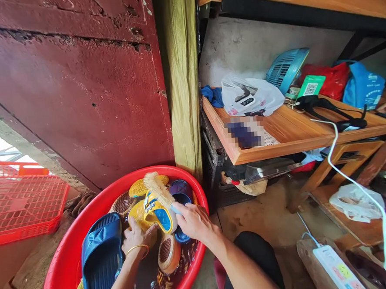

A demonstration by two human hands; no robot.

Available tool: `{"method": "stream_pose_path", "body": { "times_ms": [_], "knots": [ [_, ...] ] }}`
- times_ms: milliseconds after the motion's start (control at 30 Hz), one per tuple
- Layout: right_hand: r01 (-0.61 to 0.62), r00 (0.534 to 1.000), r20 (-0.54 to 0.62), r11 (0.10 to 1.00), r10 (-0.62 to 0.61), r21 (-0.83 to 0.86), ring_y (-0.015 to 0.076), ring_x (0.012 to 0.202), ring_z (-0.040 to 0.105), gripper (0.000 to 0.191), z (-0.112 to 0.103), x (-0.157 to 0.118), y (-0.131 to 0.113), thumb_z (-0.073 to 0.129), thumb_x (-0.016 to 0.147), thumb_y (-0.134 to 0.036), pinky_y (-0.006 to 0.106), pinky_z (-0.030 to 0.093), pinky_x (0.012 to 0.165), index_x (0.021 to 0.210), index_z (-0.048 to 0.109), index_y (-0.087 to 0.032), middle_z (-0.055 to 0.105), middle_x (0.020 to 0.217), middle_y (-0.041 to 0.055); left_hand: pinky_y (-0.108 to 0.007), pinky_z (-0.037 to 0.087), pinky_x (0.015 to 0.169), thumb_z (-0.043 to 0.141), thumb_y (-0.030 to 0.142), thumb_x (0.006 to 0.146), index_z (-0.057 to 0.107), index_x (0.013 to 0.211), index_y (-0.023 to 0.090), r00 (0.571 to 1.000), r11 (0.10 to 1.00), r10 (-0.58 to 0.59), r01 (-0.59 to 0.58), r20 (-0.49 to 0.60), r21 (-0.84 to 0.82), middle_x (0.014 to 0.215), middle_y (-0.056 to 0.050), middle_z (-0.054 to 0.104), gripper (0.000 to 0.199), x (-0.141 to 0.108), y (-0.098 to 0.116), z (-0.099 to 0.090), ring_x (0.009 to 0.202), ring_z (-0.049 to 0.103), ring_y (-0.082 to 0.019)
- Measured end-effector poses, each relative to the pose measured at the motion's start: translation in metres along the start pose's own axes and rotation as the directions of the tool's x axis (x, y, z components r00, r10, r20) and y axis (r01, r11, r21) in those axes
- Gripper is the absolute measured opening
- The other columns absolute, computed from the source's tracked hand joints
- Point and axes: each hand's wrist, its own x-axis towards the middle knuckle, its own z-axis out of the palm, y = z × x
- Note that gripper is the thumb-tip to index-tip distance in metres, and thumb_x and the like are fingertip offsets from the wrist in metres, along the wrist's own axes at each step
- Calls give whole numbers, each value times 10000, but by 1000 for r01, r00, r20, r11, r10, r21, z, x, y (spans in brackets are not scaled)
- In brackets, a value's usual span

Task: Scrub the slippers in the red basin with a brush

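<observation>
- While the right hand grips a tan bristle brush, the left hand holds a wet yellow foam slipper over a round red plastic basin
- Probably light and slippery: take the strap

Hands, brush, yellow slipper, red basin

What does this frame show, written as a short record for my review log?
View: head camera, looking down at both hands
Left hand: holds a yellow slipper
Right hand: grips a bristle brush at the slipper
Container: red plastic basin holding murky water
Also in basin: blue slide sandal
Nearby: red plastic crate, wooden shelf
</observation>
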Motion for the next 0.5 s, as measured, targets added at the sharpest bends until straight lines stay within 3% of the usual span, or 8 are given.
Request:
{"method": "stream_pose_path", "body": {
  "times_ms": [100, 167, 233, 333, 500],
  "knots": [
    [114, 990, 74, 992, -118, 53, 217, 907, 691, 404, -2, -6, -8, 447, 943, -268, 276, 472, 757, 1314, 604, -297, 749, 1011, 43, -528, 467, 961, 536, 609, 771, 140, 1548, 68, 999, 997, 25, -27, -28, -76, 1365, -323, 538, 1026, 5, -3, -10, 1240, 574, -449],
    [111, 982, 148, 993, -116, 41, 230, 888, 693, 358, 3, -11, -12, 461, 925, -259, 294, 471, 757, 1221, 659, -294, 753, 969, 46, -507, 473, 950, 551, 540, 768, 347, 1456, 61, 999, 988, 43, -43, -3, -150, 1263, -288, 636, 863, 12, -9, -17, 1213, 599, -434],
    [59, 983, 176, 998, -59, 6, 245, 879, 691, 344, 10, -14, -15, 463, 916, -239, 320, 472, 766, 1179, 680, -284, 750, 952, 62, -502, 487, 913, 586, 493, 728, 600, 1181, 124, 997, 981, 69, -60, 39, -185, 1089, -232, 725, 585, 17, -15, -21, 1126, 645, -440],
    [-17, 990, 139, 999, 21, -29, 257, 906, 684, 372, 18, -13, -14, 460, 915, -209, 344, 472, 795, 1218, 665, -274, 738, 988, 84, -481, 507, 862, 620, 415, 665, 643, 874, 194, 994, 971, 97, -84, 50, -222, 929, -182, 755, 305, 15, -21, -20, 1026, 687, -428],
    [-124, 990, 55, 991, 127, -57, 264, 970, 677, 431, 20, -4, 0, 421, 945, -202, 343, 475, 824, 1340, 593, -214, 722, 1058, 134, -388, 545, 781, 568, 416, 684, 588, 1013, 202, 996, 931, 84, -76, 7, -358, 973, -133, 757, 393, -5, -29, -17, 979, 719, -323]
  ]
}}
